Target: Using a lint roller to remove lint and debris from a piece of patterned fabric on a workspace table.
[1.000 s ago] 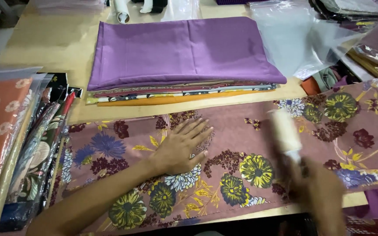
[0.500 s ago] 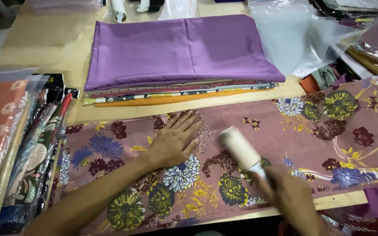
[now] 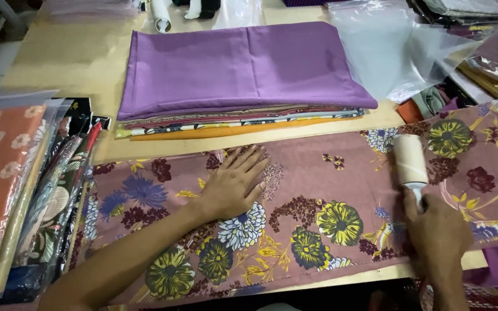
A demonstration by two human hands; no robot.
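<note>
Landmark: the floral mauve cloth (image 3: 318, 190), spread flat along the near edge of the wooden table (image 3: 70, 63).

Left of the cloth: packets of patterned fabric (image 3: 12, 190) in clear wrappers, stood on edge in a row, the outermost orange with pale flowers.

On the cloth's left half: left hand (image 3: 234, 184), palm down, fingers straight and slightly spread, pressed flat on the cloth and gripping nothing; forearm stretched in from the lower left corner across the blue and yellow flowers.

Behind the cloth, just beyond its far edge: a stack of folded fabrics (image 3: 243, 118), topped by a purple folded cloth (image 3: 243, 66), with striped and orange layers showing beneath at the near side. Farther back, at the table's far edge: a white roll (image 3: 161, 14) and some clear plastic.

Behind the cloth to the right: a clear plastic bag (image 3: 387, 46), lying loose beside the purple stack.

On the cloth's right half: a lint roller (image 3: 410, 161), white barrel laid on the cloth and pointed away, just beside a yellow-green flower. Right hand (image 3: 436, 230) at the cloth's near edge, fingers curled shut round the roller's handle, the handle almost wholly hidden inside the fist.

Beyond the cloth's right end: more wrapped fabric packets (image 3: 491, 63), heaped and partly cut off by the frame.
</note>
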